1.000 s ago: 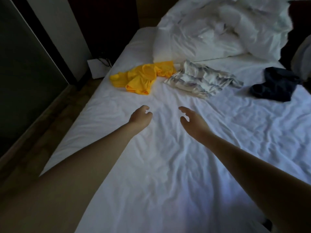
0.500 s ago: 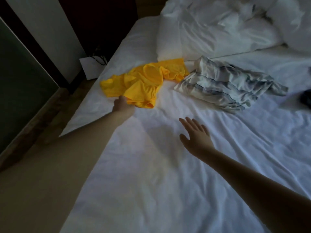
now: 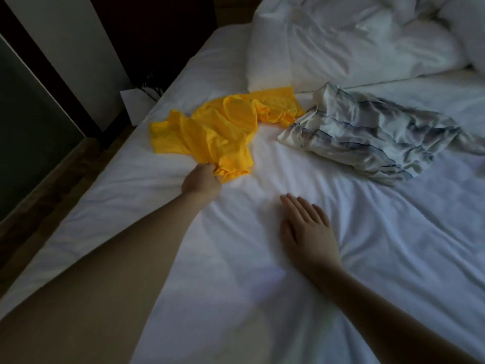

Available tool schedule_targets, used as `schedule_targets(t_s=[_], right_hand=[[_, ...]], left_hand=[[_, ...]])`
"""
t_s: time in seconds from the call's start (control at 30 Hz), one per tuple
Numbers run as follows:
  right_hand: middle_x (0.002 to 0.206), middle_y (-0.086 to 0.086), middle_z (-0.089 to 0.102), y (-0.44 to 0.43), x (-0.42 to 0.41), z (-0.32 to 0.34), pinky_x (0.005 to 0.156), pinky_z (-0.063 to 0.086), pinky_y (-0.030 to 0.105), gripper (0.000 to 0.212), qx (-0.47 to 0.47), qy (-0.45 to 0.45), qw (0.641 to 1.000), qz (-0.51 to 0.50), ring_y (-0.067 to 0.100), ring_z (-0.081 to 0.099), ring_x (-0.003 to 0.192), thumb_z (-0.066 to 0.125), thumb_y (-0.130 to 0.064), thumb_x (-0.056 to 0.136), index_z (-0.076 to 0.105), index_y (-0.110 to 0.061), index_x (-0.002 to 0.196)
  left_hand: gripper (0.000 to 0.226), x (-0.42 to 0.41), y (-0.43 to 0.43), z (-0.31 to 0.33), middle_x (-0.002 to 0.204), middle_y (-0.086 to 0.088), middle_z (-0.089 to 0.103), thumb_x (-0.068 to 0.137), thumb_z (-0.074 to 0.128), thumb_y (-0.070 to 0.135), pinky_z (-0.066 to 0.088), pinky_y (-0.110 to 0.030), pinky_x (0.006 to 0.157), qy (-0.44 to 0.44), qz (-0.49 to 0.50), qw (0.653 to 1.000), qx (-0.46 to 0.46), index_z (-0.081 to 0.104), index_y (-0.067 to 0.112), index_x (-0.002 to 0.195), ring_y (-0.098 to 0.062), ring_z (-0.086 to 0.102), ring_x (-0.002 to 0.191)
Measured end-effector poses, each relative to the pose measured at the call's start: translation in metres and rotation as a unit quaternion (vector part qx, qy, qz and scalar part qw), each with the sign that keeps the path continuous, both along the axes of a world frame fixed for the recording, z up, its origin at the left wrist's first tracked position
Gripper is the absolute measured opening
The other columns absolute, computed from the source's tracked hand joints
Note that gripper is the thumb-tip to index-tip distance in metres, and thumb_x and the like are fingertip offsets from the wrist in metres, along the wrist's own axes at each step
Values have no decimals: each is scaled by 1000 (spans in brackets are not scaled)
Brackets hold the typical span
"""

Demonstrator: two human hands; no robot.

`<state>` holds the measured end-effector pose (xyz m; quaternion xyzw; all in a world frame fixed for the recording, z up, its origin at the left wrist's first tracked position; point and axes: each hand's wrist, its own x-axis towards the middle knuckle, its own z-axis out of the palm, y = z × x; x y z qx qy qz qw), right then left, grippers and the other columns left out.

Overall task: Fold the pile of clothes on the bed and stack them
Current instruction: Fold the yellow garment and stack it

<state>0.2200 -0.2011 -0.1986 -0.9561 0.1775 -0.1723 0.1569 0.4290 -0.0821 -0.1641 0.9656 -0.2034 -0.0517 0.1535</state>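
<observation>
I see the yellow shirt crumpled on the bed near its left edge, my left hand gripping its near hem; my right hand rests flat, fingers straight, on the sheet; striped garment lies beside the shirt, below the pillow

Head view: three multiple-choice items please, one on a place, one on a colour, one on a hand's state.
1. Where does the striped garment lie from the yellow garment?
A. on its left
B. on its right
C. beneath it

2. What colour is the bed sheet?
A. white
B. red
C. black

3. What is the left hand doing?
A. lying flat on the sheet
B. hanging idle
C. gripping the yellow garment

Key:
1 B: the striped folds sit toward the person's right.
2 A: the sheet shows white throughout.
3 C: its fingers bunch the yellow fabric's near edge.
</observation>
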Motion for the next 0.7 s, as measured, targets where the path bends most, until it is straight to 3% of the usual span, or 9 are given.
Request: schedule_targets(t_s=[0.07, 0.17, 0.3, 0.4, 0.47, 0.53, 0.6, 0.67, 0.7], right_hand=[[128, 9, 60, 3, -5, 3, 104, 36, 33, 54, 10, 9, 1000, 4, 28, 57, 119, 32, -32, 85, 56, -12, 129], [126, 10, 61, 12, -21, 8, 101, 41, 44, 58, 29, 9, 999, 11, 30, 59, 116, 30, -33, 83, 56, -9, 129], [137, 6, 53, 37, -69, 11, 107, 34, 33, 64, 61, 53, 997, 12, 24, 50, 127, 28, -39, 82, 46, -13, 138], [124, 6, 63, 56, -114, 13, 103, 29, 30, 64, 56, 98, 993, 27, 22, 60, 115, 35, -39, 77, 54, -9, 130], [111, 7, 70, 73, -143, 15, 92, 32, 29, 61, 57, 104, 993, 19, 21, 69, 99, 40, -38, 72, 62, -4, 118], [115, 4, 67, 98, -182, 30, 89, 41, 27, 64, 70, 100, 992, 8, 18, 70, 94, 40, -39, 67, 62, -1, 114], [132, 0, 54, 119, -219, 45, 90, 46, 24, 75, 120, 93, 988, 16, 13, 63, 110, 47, -37, 71, 42, 5, 133], [147, -8, 31, 131, -249, 60, 102, 35, 21, 95, 229, 77, 970, 38, 7, 39, 132, 54, -51, 70, 18, -11, 148], [145, -12, 28, 138, -264, 75, 102, 33, 18, 97, 292, 83, 950, 68, 4, 35, 132, 55, -63, 62, 23, -22, 144]], left_hand=[[29, -15, 4, 6, 125, -22, 56, 96, 47, 25, 42, -37, 89, 37, -44, 998, 18, 60, 5, 111, -38, 51, 116], [30, -52, 8, 15, 120, -25, 59, 96, 45, 25, 43, -35, 85, 83, -100, 991, 32, 61, 1, 106, -36, 55, 112], [40, -120, 21, 34, 117, -29, 60, 102, 36, 22, 42, -34, 84, 169, -174, 967, 76, 61, -9, 106, -36, 56, 111], [40, -189, 39, 52, 116, -32, 59, 102, 35, 18, 40, -34, 83, 253, -239, 929, 126, 60, -14, 105, -39, 56, 111], [42, -232, 53, 63, 102, -33, 60, 102, 35, 22, 39, -36, 68, 282, -264, 905, 178, 61, -8, 89, -37, 60, 86], [40, -267, 69, 74, 77, -23, 53, 101, 37, 28, 35, -30, 51, 325, -252, 882, 229, 49, 9, 68, -22, 47, 55], [38, -299, 84, 93, 64, -10, 41, 101, 40, 28, 33, -23, 50, 374, -242, 865, 229, 41, 13, 66, -15, 37, 51], [35, -333, 96, 123, 63, -5, 39, 100, 43, 30, 34, -21, 51, 408, -238, 851, 229, 44, 14, 68, -13, 38, 50], [34, -349, 101, 138, 63, -3, 42, 99, 44, 31, 36, -20, 51, 420, -241, 843, 235, 47, 15, 70, -11, 41, 49]])
